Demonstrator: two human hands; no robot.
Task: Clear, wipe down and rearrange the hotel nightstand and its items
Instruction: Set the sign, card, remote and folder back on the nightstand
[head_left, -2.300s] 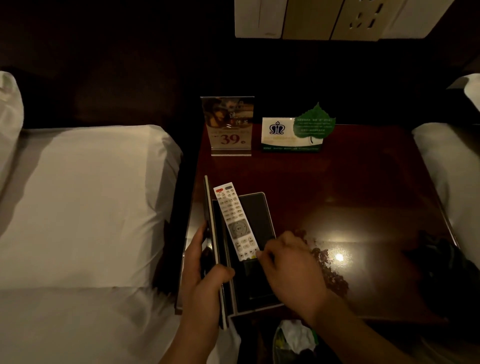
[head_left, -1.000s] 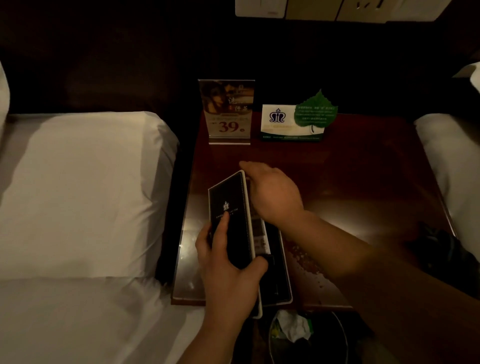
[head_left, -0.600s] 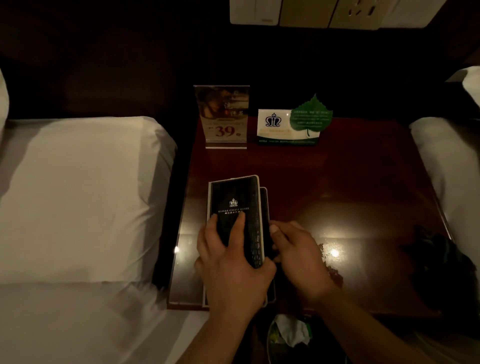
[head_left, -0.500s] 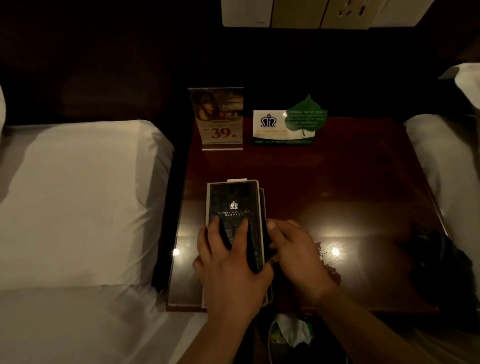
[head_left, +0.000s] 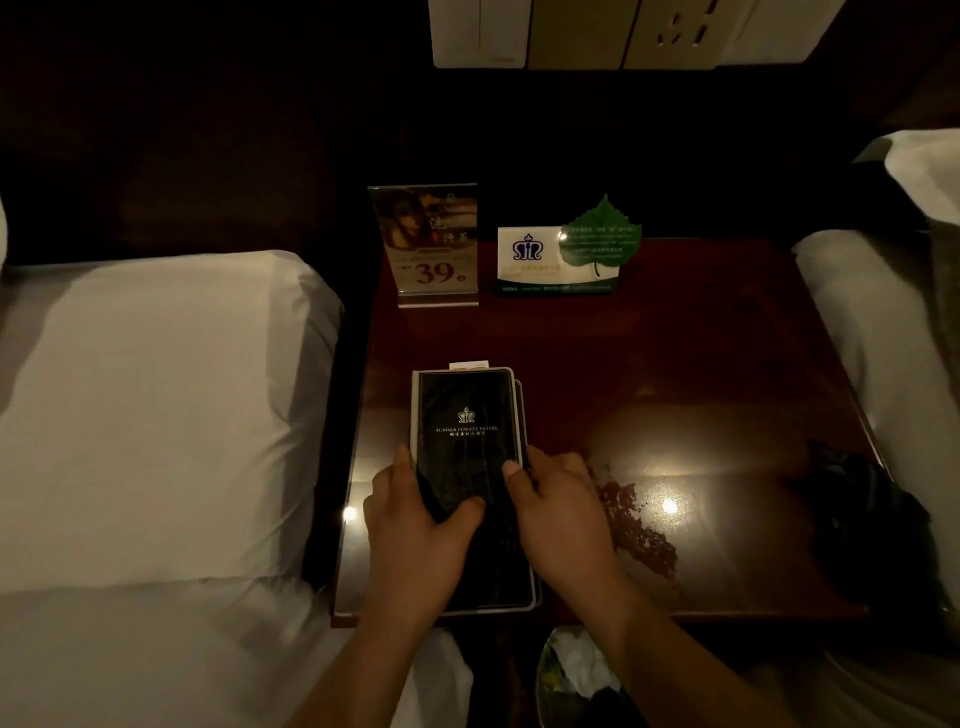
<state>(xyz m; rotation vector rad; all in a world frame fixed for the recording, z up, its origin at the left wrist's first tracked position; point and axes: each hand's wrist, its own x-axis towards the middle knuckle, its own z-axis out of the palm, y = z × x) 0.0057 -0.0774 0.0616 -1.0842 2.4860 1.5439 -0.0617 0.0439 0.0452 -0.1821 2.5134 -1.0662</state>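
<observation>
**Both hands clamped on hotel folder**

Black hotel folder (head_left: 465, 415) lies flat on the nightstand (head_left: 675, 364), lower centre of frame. Left hand (head_left: 415, 530) grips its left edge, thumb across the cover. Right hand (head_left: 558, 514) pinches the right edge. Price sign (head_left: 431, 244) and leaf card (head_left: 566, 260) stand at the back, upper centre. Dark cloth (head_left: 857, 509) sits at the right edge.

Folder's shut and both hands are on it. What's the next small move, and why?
Likely square up the folder between left hand and right hand: its layers sit offset along the right edge, and a white tip pokes past the far edge.
</observation>
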